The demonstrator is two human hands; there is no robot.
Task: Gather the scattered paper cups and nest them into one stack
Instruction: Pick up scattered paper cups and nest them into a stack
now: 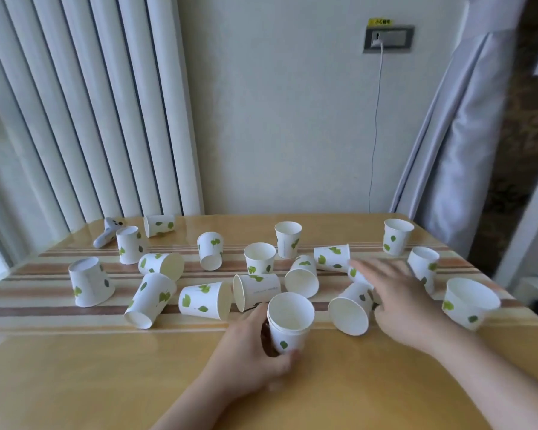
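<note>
White paper cups with green leaf prints lie scattered over the wooden table (75, 367). My left hand (252, 352) grips a short upright stack of nested cups (289, 321) near the table's front middle. My right hand (398, 296) is stretched out flat with fingers apart, holding nothing, over a small cup (356, 274) lying on its side. Just left of that hand lies a tipped cup (351, 307), mouth toward me. Other cups stand upright (259, 257), upside down (89, 280) or lie on their sides (205, 299).
A striped runner (28, 293) crosses the table under most cups. A small white device (106, 235) lies at the back left. White vertical radiator tubes (90, 103) rise behind, a cable (375, 135) hangs from a wall socket, and a curtain (466, 135) hangs on the right.
</note>
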